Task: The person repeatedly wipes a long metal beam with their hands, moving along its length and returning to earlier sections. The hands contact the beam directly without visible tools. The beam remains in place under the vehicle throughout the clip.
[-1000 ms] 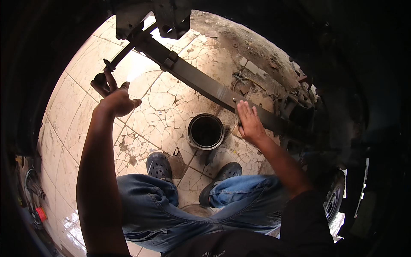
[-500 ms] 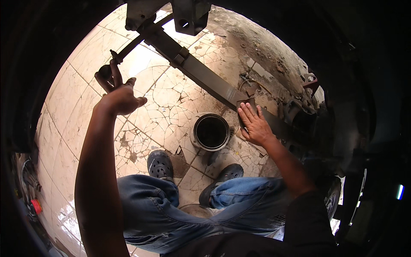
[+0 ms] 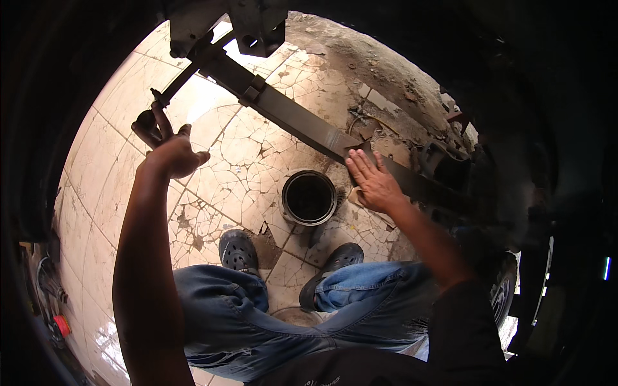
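My left hand (image 3: 172, 154) reaches to the dark rod (image 3: 179, 83) at the far left. Its fingers are spread around the rod's rounded end (image 3: 147, 119), and the thumb points out to the right. A flat, dark leaf spring (image 3: 296, 122) slants from the upper left down to the right. On it, my right hand (image 3: 378, 183) presses a small dark brown sheet that looks like sandpaper (image 3: 358, 148), fingers flat and close together. A lighter, rubbed patch (image 3: 336, 137) shows on the metal just beside the sheet. Part of the sheet is hidden under the fingers.
An open can (image 3: 309, 197) with a dark inside stands on the cracked tile floor (image 3: 222, 167) below the spring. My clogs (image 3: 239, 251) are near it. Metal brackets (image 3: 257, 32) hang above. Rubble (image 3: 380, 64) lies beyond the spring, and a wheel (image 3: 503, 299) is at the right.
The whole view has shifted slightly, so the spring, rod and can appear a little further left. My right hand stays on the sheet and my left hand stays at the rod's end.
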Available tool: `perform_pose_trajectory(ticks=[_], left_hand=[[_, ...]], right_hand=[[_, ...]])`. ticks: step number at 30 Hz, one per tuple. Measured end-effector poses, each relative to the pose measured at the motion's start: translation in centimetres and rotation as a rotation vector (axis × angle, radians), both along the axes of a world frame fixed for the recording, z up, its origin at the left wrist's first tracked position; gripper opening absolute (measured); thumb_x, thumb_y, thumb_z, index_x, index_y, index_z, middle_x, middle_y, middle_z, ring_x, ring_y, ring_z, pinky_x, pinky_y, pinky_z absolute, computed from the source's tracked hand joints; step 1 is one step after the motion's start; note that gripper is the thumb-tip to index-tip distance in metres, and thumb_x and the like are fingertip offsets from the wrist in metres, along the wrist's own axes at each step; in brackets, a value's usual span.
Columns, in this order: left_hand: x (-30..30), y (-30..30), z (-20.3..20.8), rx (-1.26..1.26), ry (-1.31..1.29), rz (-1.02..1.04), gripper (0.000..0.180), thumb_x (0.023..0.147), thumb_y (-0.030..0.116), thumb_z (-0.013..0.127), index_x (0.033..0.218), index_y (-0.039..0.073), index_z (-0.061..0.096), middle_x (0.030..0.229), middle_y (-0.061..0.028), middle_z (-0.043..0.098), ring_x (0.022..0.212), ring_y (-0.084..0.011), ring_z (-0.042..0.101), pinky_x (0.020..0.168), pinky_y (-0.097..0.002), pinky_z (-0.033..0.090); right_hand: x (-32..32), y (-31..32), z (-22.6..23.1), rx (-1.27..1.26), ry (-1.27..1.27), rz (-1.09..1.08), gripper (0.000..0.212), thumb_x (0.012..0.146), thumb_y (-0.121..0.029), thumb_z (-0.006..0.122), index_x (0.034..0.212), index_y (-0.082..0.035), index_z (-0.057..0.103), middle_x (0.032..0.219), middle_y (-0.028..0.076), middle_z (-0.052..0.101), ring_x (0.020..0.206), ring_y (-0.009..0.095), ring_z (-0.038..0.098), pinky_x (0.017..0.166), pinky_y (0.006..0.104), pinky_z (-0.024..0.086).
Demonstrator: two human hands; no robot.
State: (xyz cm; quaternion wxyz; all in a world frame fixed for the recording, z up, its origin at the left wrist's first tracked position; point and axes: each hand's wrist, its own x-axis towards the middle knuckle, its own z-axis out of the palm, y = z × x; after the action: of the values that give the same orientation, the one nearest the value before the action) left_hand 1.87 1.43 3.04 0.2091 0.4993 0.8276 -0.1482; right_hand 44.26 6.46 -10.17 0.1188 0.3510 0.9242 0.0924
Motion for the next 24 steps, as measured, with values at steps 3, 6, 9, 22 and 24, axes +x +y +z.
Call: perform_pose_trajectory(ticks=[3, 6, 9, 22, 24], left_hand=[[-2.1, 0.0, -1.4, 0.038, -0.132, -0.016, 0.086, 0.088, 0.048, 0.064, 0.150, -0.002, 0.029, 0.145, -0.0354, -0.037, 0.137, -0.0496, -0.031, 0.117, -0.0547, 0.000], [-0.3, -0.3, -0.2, 0.058, -0.064, -0.045, 0.085, 0.088, 0.046, 0.064, 0.150, -0.001, 0.029, 0.146, -0.0361, -0.034, 0.142, -0.0499, -0.016, 0.117, -0.0564, 0.005], [0.2, -1.0, 0.5, 0.101, -0.030, -0.041, 0.084, 0.089, 0.043, 0.065, 0.150, -0.001, 0.027, 0.147, -0.0354, -0.032, 0.143, -0.0542, -0.003, 0.116, -0.0595, 0.012], [3.6, -1.0, 1.9, 0.020, 0.048, -0.287, 0.080, 0.088, 0.046, 0.065, 0.152, 0.013, 0.030, 0.161, -0.0209, 0.009, 0.149, -0.0407, 0.005, 0.113, -0.0679, 0.010], [2.6, -1.5, 1.3, 0.029, -0.165, -0.237, 0.078, 0.089, 0.043, 0.065, 0.152, 0.013, 0.030, 0.160, -0.0215, 0.011, 0.149, -0.0392, 0.008, 0.114, -0.0658, 0.011]], right_hand=[[-4.4, 0.4, 0.2, 0.007, 0.080, -0.042, 0.080, 0.086, -0.031, 0.055, 0.154, -0.007, 0.020, 0.163, 0.008, 0.015, 0.150, 0.023, 0.014, 0.122, 0.0481, 0.004], [-5.4, -0.2, 0.0, -0.009, 0.099, -0.091, 0.078, 0.088, -0.033, 0.053, 0.154, -0.008, 0.020, 0.163, 0.008, 0.015, 0.150, 0.023, 0.013, 0.122, 0.0486, 0.005], [-3.0, -0.8, 0.5, -0.046, 0.048, -0.031, 0.077, 0.090, -0.036, 0.051, 0.155, -0.009, 0.020, 0.163, 0.007, 0.016, 0.150, 0.022, 0.014, 0.122, 0.0483, 0.005], [-7.3, -0.8, -0.9, -0.061, 0.226, -0.143, 0.084, 0.088, -0.034, 0.055, 0.155, -0.006, 0.015, 0.163, 0.011, 0.012, 0.151, 0.026, 0.011, 0.121, 0.0497, 0.005], [-5.5, -1.6, -0.4, -0.089, 0.199, -0.115, 0.083, 0.088, -0.034, 0.055, 0.155, -0.006, 0.015, 0.163, 0.011, 0.013, 0.150, 0.026, 0.012, 0.121, 0.0501, 0.006]])
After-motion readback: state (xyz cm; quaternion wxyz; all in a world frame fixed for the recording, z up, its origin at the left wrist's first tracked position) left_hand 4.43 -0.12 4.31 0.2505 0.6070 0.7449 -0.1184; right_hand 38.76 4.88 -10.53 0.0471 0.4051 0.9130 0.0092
